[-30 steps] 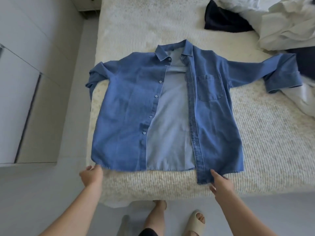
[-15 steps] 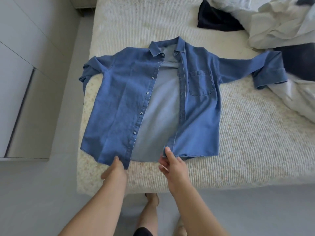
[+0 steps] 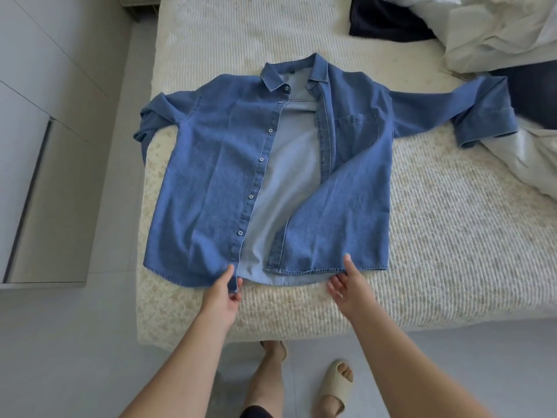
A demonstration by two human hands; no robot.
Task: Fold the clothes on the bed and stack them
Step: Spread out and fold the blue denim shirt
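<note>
A blue denim shirt point(image 3: 211, 176) lies face up across the middle of the frame, spread on the cream, ribbed cover of the bed point(image 3: 452, 236). Its collar points toward the top of the frame and its hem runs along the near edge of the mattress. The front is unbuttoned: the left-of-frame panel with the row of pale buttons lies flat, while the panel with the chest pocket sits slanted, its lower part drawn in toward the centre, leaving a wedge of paler inside fabric showing between them. One sleeve is bunched at the left edge of the bed and droops over the side; the other stretches out to the right of the frame, its cuff resting against a heap of white bedding point(image 3: 497, 31).

The left hand point(image 3: 224, 292) is at the lower centre, pinching the bottom corner of the button panel between thumb and fingers, a bit of denim showing between them. The right hand point(image 3: 346, 285) is just beside it to the right, at the hem of the pocket panel. Its thumb lies up on the denim and its fingers are spread loosely below the hem; it touches the cloth but I cannot tell that it grips anything.

A dark navy garment point(image 3: 388, 22) lies at the top of the frame, well apart from the shirt, and another dark piece point(image 3: 536, 95) shows at the right edge beside the cuff. Below the bed, on the grey floor point(image 3: 60, 357), stand the person's feet, one in a beige slipper point(image 3: 334, 384).
</note>
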